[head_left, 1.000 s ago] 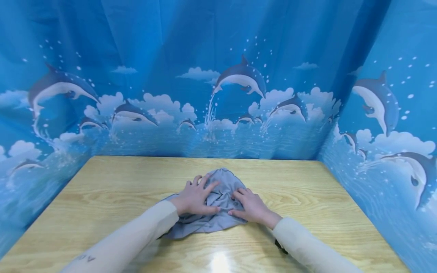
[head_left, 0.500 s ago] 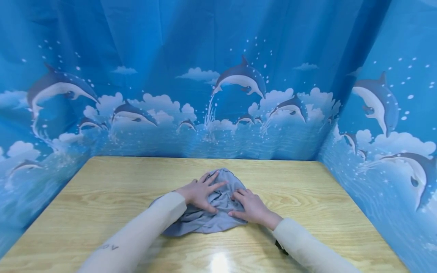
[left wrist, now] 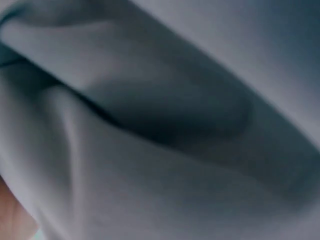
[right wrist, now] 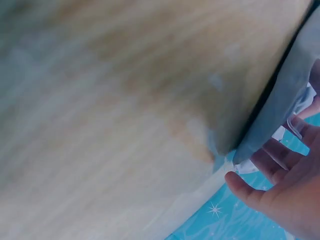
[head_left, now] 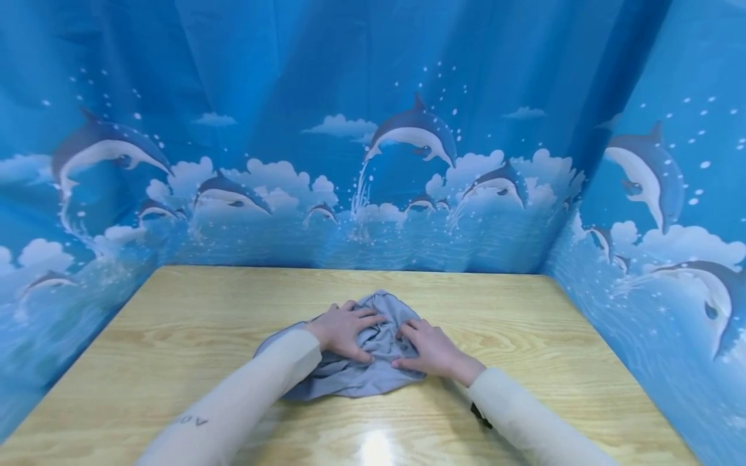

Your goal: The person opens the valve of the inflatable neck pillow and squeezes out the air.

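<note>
Left hand (head_left: 344,332) spread on crumpled grey cloth (head_left: 381,343); right hand (head_left: 431,351), loosely spread, touching its right side.

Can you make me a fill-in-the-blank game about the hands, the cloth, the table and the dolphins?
1. The left hand and right hand both touch a crumpled cloth colored ____.
2. The dolphins are printed on a backdrop that is mostly ____.
3. The table has a surface patterned like the grain of ____.

Missing words: gray; blue; wood.
</note>
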### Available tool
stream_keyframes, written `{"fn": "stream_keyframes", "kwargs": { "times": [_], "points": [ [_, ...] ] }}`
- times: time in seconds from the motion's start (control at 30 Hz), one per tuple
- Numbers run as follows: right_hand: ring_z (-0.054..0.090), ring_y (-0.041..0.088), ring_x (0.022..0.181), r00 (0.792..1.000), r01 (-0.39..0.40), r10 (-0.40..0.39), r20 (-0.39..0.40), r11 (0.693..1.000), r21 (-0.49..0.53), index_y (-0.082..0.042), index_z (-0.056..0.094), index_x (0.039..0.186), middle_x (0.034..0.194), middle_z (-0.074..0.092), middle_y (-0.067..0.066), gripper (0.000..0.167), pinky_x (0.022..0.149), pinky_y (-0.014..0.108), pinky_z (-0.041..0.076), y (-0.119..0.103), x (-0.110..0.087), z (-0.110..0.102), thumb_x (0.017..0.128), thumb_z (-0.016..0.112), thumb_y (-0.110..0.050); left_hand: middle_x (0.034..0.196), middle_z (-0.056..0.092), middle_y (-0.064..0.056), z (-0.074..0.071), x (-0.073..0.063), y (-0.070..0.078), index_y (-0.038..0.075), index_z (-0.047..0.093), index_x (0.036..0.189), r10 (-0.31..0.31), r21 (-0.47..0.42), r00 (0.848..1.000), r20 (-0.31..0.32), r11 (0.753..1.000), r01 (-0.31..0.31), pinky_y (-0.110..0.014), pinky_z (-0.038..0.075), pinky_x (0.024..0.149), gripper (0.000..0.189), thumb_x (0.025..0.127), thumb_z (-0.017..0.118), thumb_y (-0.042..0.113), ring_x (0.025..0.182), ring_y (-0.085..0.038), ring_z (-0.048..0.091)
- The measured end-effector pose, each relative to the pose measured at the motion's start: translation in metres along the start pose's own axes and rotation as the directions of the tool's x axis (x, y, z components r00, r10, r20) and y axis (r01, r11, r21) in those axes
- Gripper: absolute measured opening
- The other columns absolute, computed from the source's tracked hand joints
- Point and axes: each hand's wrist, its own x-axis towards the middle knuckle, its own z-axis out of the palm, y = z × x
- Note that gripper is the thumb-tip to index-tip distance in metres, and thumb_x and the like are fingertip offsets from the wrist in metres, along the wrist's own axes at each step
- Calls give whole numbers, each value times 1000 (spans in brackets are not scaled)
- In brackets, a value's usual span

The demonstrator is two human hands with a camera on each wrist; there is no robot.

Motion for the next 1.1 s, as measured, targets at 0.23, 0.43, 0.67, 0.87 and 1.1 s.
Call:
{"fn": "stream_keyframes", "kwargs": {
  "times": [0.23, 0.43, 0.67, 0.87, 1.1],
  "points": [
    [52, 20, 90, 1000, -6, 6, 8, 1000, -2, -15, 56, 107, 106, 53, 3, 49, 75, 45, 42, 2, 4, -3, 75, 68, -51, 147, 32, 6, -2, 0, 2, 39, 26, 143, 10, 23, 1000, -22, 1000, -10, -62, 31, 96, 83, 71, 58, 68, 130, -27, 31],
    [50, 29, 106, 999, -22, 22, -23, 1000, 9, -14, 54, 116, 118, 52, 9, 61, 85, 51, 41, 5, 3, -2, 73, 70, -52, 144, 38, 4, -2, 0, 1, 38, 30, 141, 38, 19, 998, -42, 999, -38, -57, 37, 93, 81, 71, 59, 68, 125, -25, 37],
    [42, 32, 118, 997, -35, 38, -73, 999, 34, -9, 44, 130, 132, 40, 14, 81, 90, 53, 40, 6, 2, -1, 68, 72, -54, 141, 43, 5, -2, -1, 0, 37, 35, 139, 72, 5, 995, -70, 997, -72, -51, 42, 89, 77, 73, 60, 66, 117, -24, 42],
    [27, 38, 133, 999, -30, 34, -38, 995, 91, -7, 24, 145, 150, 21, 16, 104, 97, 62, 31, 6, 4, -5, 67, 74, -54, 139, 44, 5, 2, -1, -1, 37, 38, 138, 80, -12, 993, -93, 997, -81, -50, 42, 87, 75, 72, 61, 65, 112, -22, 44],
    [28, 38, 133, 1000, -9, 6, 28, 991, 136, -9, 24, 145, 149, 24, 15, 102, 98, 64, 27, 12, 7, -5, 67, 75, -51, 141, 41, 6, 9, 0, -3, 40, 32, 139, 64, -20, 993, -97, 998, -66, -52, 40, 90, 77, 72, 57, 69, 117, -20, 40]
  ]
}}
